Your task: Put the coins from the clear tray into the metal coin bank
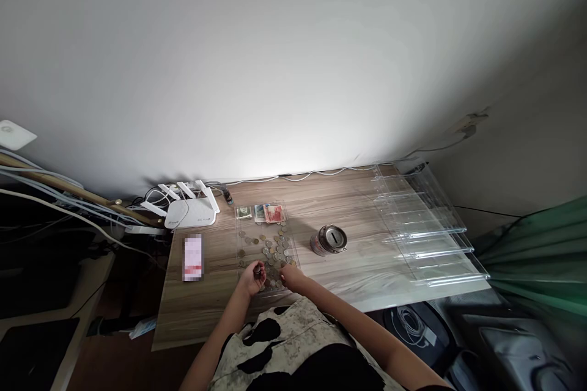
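Several coins lie scattered on a clear plastic tray on the wooden desk. My left hand is curled at the tray's near edge, pinching a small dark thing I cannot name. My right hand rests beside it among the nearest coins, fingers bent down onto them. Banknotes sit at the tray's far end. A metal tin with a slot in its lid lies on its side to the right of the tray.
A white router with antennas stands at the desk's back left, cables running behind it. A pink-and-white card lies left of the tray. A clear stepped acrylic rack fills the right end. Dark equipment sits below both sides of the desk.
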### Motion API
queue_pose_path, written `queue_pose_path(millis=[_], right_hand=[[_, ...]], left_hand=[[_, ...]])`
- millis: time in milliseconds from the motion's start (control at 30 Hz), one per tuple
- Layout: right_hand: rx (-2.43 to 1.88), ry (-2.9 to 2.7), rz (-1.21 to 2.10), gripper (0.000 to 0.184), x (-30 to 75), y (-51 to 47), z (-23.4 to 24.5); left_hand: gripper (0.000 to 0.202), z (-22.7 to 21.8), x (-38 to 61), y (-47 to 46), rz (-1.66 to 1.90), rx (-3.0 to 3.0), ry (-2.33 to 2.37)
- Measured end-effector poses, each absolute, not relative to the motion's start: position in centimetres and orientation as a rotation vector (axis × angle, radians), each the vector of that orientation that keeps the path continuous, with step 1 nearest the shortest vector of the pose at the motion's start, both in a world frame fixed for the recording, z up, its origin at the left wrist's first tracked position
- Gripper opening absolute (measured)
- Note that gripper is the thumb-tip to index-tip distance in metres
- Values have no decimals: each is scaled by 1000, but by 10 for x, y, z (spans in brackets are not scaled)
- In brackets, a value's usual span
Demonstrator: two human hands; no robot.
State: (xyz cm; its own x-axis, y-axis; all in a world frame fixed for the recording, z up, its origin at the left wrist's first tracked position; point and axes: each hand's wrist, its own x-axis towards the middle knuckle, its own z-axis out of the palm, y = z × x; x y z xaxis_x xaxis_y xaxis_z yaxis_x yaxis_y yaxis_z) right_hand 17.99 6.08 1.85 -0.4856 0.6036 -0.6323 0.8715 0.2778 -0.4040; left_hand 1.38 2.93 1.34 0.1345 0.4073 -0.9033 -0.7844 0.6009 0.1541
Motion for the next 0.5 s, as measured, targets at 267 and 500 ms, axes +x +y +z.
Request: queue_pose_path(millis=[267, 500], right_hand=[[1688, 2233, -1209, 13, 184, 67, 37], [1617, 2500, -1290, 20, 166, 56, 78]], left_hand=[[27, 12, 21, 25, 991, -441, 1184], [21, 19, 48, 25, 944, -283, 1110]])
